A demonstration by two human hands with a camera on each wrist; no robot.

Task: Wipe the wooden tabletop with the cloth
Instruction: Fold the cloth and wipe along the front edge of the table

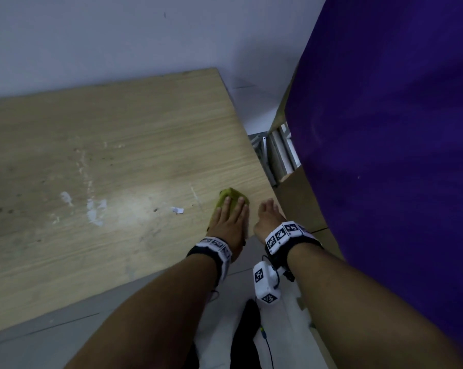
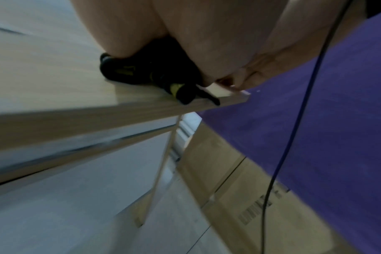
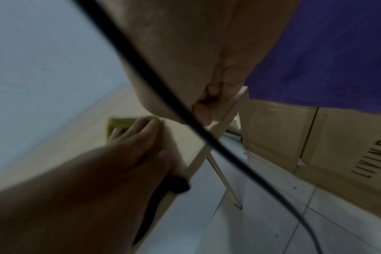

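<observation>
The wooden tabletop [image 1: 118,142] carries dried white smears and dark specks. A yellow-green cloth [image 1: 233,195] lies near its right edge. My left hand [image 1: 231,213] lies flat on the cloth with straight fingers and presses it to the wood. In the left wrist view the cloth [image 2: 176,87] is dark under my palm, close to the table's front corner. The right wrist view shows the cloth [image 3: 118,123] beyond my left fingers [image 3: 146,127]. My right hand [image 1: 267,211] holds nothing. Its loosely curled fingertips [image 3: 203,113] rest on the table's right edge.
A white paper scrap [image 1: 177,210] and white smears [image 1: 94,209] lie left of the cloth. Right of the table stand a cardboard box [image 3: 337,146] and a large purple cloth-covered bulk [image 1: 385,129]. Metal rails [image 1: 278,150] lie between them. A wall backs the table.
</observation>
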